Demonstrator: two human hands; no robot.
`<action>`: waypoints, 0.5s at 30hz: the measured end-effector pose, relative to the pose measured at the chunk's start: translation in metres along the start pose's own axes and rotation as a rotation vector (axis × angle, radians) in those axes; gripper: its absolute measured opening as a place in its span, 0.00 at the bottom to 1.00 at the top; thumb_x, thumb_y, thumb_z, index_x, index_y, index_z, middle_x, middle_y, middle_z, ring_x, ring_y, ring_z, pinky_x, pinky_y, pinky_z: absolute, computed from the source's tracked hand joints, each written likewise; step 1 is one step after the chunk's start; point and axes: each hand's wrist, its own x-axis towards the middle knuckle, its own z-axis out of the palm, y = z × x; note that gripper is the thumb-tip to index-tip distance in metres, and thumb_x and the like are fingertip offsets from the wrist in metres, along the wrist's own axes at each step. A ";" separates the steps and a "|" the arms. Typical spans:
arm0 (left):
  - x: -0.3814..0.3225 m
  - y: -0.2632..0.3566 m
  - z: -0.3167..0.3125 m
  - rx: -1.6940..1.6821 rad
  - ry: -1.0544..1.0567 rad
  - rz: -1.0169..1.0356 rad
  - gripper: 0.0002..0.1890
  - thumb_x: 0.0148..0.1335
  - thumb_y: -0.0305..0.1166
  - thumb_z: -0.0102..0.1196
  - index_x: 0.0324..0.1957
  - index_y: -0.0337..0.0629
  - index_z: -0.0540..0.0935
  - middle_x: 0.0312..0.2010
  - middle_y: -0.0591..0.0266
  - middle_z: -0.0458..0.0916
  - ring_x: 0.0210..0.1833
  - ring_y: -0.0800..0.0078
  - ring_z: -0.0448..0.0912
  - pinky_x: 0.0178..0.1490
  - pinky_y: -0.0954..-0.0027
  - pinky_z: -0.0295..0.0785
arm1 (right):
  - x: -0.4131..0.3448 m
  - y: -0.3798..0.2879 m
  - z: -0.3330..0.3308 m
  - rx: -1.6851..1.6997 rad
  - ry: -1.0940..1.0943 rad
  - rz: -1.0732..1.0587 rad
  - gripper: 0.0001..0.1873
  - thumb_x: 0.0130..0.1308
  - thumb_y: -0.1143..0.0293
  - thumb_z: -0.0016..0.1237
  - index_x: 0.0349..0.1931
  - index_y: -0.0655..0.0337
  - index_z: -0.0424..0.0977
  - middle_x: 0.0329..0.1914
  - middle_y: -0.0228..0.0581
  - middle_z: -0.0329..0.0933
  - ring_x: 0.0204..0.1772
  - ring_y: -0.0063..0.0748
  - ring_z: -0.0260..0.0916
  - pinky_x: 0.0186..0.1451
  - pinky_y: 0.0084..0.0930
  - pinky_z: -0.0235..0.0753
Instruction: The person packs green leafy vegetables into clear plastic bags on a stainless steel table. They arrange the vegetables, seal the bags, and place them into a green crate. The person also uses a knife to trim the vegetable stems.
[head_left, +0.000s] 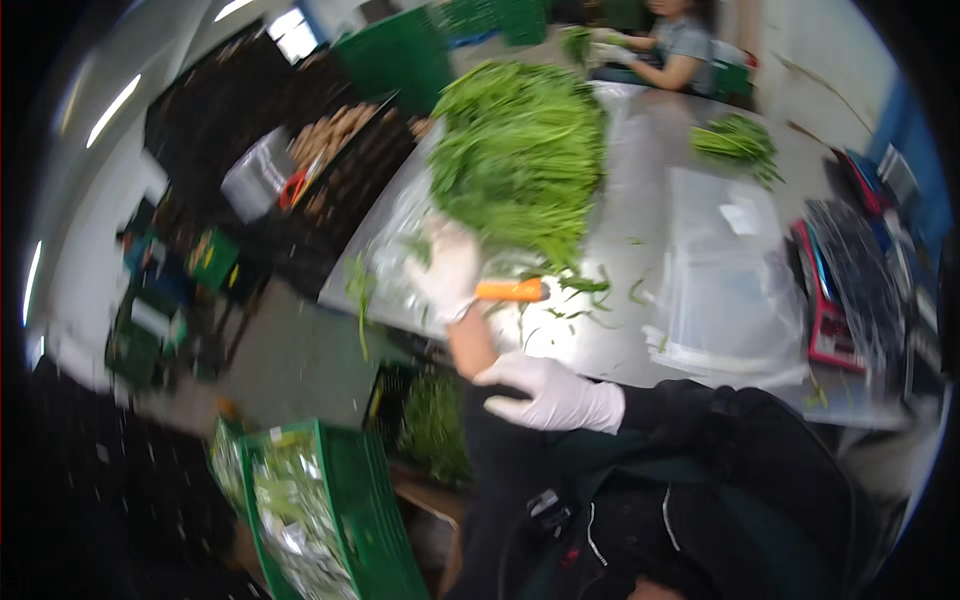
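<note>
My left hand (448, 268), in a pale glove, reaches over the metal table with its fingers spread and nothing visible in it. Bare skin shows between that glove and the black sleeve (499, 450). My right hand (559, 394), gloved too, grips the left sleeve near its cuff on the forearm. Just right of my left wrist lies an orange cylindrical object (510, 290) with a dark end; what it is, I cannot tell. Beyond my left hand spreads a large heap of leafy green vegetables (521, 150), stalks pointing right. Motion blurs the hand and nearby leaves.
Clear plastic bags (727, 300) are stacked on the table (630, 202) at right, beside a red-edged device (832, 337). A small bunch of greens (735, 146) lies behind them. Across the table sits another person (679, 56). A green crate (375, 510) holds bagged greens at lower left.
</note>
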 end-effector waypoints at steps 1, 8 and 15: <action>-0.002 0.005 -0.004 0.038 0.029 0.012 0.37 0.68 0.63 0.42 0.57 0.35 0.77 0.52 0.51 0.82 0.53 0.62 0.81 0.58 0.60 0.75 | 0.000 0.002 0.004 0.007 -0.021 -0.010 0.15 0.61 0.68 0.57 0.46 0.61 0.76 0.41 0.45 0.77 0.47 0.49 0.75 0.51 0.37 0.75; -0.019 0.016 -0.015 0.142 0.149 -0.010 0.35 0.68 0.62 0.43 0.56 0.36 0.77 0.52 0.52 0.82 0.53 0.63 0.81 0.57 0.61 0.75 | 0.000 0.010 0.013 -0.059 -0.027 -0.033 0.14 0.63 0.65 0.56 0.46 0.59 0.75 0.39 0.42 0.76 0.46 0.46 0.74 0.49 0.36 0.75; -0.026 0.025 -0.021 0.184 0.168 -0.015 0.34 0.69 0.60 0.45 0.56 0.36 0.77 0.51 0.52 0.82 0.52 0.64 0.81 0.56 0.62 0.75 | 0.001 0.021 0.018 -0.101 0.010 -0.143 0.12 0.62 0.68 0.56 0.44 0.59 0.74 0.37 0.39 0.76 0.44 0.44 0.74 0.48 0.34 0.75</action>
